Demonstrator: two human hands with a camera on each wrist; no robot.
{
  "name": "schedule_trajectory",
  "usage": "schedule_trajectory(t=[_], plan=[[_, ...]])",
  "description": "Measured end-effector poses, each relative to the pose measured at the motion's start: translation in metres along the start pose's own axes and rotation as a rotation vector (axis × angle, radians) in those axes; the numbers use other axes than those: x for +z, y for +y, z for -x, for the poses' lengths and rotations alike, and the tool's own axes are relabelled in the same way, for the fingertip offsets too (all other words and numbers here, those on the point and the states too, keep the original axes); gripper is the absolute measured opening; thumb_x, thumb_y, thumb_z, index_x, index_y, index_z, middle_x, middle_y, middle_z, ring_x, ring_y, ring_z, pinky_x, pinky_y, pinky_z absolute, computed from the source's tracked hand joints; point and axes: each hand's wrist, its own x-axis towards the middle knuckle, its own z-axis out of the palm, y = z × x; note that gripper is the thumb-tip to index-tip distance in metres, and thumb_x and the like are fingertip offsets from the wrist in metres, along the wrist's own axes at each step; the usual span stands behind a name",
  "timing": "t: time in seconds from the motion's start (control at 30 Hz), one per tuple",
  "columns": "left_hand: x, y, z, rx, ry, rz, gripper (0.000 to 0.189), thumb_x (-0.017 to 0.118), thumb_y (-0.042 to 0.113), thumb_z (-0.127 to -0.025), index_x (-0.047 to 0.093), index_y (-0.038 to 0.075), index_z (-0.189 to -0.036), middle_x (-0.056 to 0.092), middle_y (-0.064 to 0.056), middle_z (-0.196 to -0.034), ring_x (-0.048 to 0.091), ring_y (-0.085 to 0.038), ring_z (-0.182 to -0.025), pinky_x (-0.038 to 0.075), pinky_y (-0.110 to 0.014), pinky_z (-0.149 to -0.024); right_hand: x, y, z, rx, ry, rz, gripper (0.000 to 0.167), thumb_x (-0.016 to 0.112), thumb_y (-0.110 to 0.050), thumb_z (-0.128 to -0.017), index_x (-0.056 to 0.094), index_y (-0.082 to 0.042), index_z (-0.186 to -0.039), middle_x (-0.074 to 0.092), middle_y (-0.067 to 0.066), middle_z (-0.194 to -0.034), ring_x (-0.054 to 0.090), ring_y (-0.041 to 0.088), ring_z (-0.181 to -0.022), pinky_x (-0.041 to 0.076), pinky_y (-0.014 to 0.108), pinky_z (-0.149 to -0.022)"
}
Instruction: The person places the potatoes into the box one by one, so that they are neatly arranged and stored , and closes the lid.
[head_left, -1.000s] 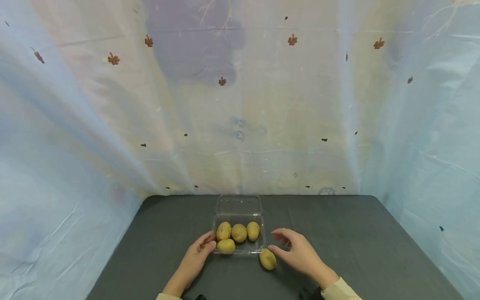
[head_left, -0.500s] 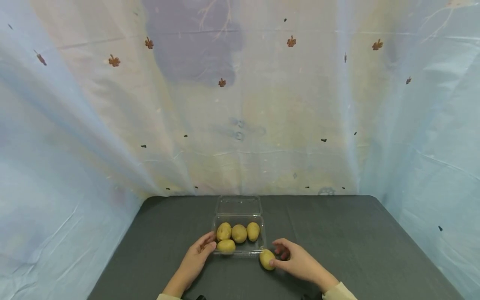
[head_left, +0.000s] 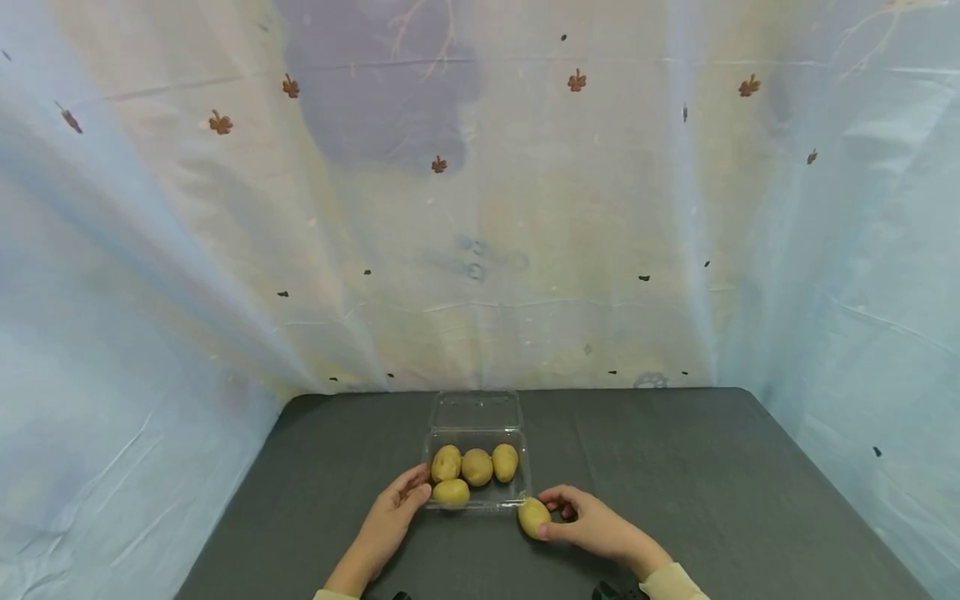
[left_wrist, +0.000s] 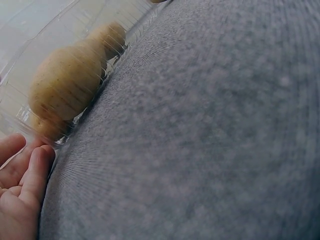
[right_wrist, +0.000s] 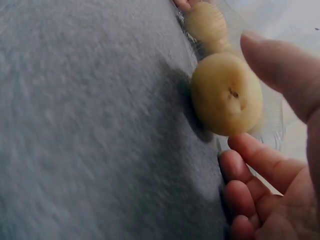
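In the head view a clear plastic clamshell container [head_left: 487,505] stands with its lid tipped back. Several yellow-brown potatoes [head_left: 477,467] lie inside it. My left hand [head_left: 391,515] holds the container's near left corner between thumb and fingers; the left wrist view has its fingertips [left_wrist: 42,157] right at that corner, below a potato [left_wrist: 67,82]. A loose potato [head_left: 533,517] sits on the table just outside the near right corner. My right hand [head_left: 588,522] grips it, thumb on the near side and fingers behind; the right wrist view places this potato [right_wrist: 225,95] between thumb and index finger.
A dark grey cloth-covered table [head_left: 660,467] carries everything. The raised lid [head_left: 477,410] reaches close to the table's far edge. Pale printed curtains [head_left: 525,208] hang behind and at both sides. A dark object [head_left: 606,592] shows at the right wrist.
My right hand has come down and in from the right, its thumb and fingers closing round the loose potato. The left hand and the container stay where they were.
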Motion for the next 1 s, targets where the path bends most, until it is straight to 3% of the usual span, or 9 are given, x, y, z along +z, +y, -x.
schedule_trajectory(t=[0.33,0.57,0.87,1.0], plan=[[-0.001,0.0,0.0,0.003,-0.004,0.009,0.059,0.056,0.038,-0.098,0.041,0.007,-0.146,0.043,-0.013,-0.146,0.038,-0.029,-0.136,0.033,-0.048,-0.109,0.011,-0.008,-0.002,0.078,0.059,0.056,0.043,0.076,-0.039,-0.084,0.062,-0.015,-0.117,0.049,0.003,-0.109,0.037,0.023,-0.095,0.036,0.036,-0.073],[-0.001,0.0,0.001,0.003,0.0,0.006,0.058,0.056,0.038,-0.099,0.041,0.007,-0.146,0.044,-0.012,-0.146,0.038,-0.029,-0.136,0.033,-0.048,-0.109,0.018,-0.017,-0.004,0.105,0.113,0.157,0.038,0.077,-0.045,-0.079,0.065,-0.02,-0.106,0.052,-0.002,-0.103,0.039,0.021,-0.098,0.033,0.049,-0.081],[0.0,0.007,0.002,-0.012,-0.005,-0.007,0.059,0.055,0.038,-0.099,0.04,0.006,-0.146,0.044,-0.014,-0.146,0.038,-0.031,-0.136,0.033,-0.05,-0.109,0.012,-0.013,-0.002,0.112,0.051,-0.01,0.036,0.079,-0.031,-0.08,0.063,-0.016,-0.108,0.046,0.006,-0.105,0.034,0.026,-0.098,0.034,0.035,-0.071],[-0.001,0.006,0.002,-0.02,-0.012,-0.013,0.06,0.054,0.039,-0.099,0.039,0.005,-0.146,0.043,-0.015,-0.146,0.037,-0.032,-0.136,0.033,-0.051,-0.109,0.01,-0.011,-0.001,0.073,0.039,-0.066,0.037,0.079,-0.026,-0.081,0.06,-0.013,-0.11,0.05,0.008,-0.103,0.042,0.025,-0.092,0.038,0.032,-0.069]])
